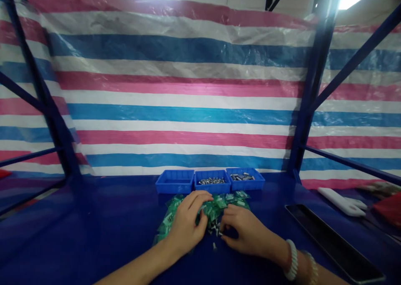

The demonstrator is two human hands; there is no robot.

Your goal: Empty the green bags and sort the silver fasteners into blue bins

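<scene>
My left hand (188,219) rests curved over a heap of small green plastic packets (169,220), its thumb apart from its fingers. To its right, my right hand (246,230) is closed, thumb and fingertips drawn together beside a little pile of loose silver screws (214,227). Whatever sits between those right fingertips is too small to make out. One single screw (214,246) lies nearer to me on the blue tabletop (125,235). Part of the packets is hidden beneath both hands.
Behind the packets stand three blue bins: a bare left bin (174,188), a middle bin (212,189) holding small metal screws and a right bin (247,184) with longer metal pieces. A dark tablet-like slab (332,241) and a white device (341,202) lie at right. Blue posts (305,109) flank the table.
</scene>
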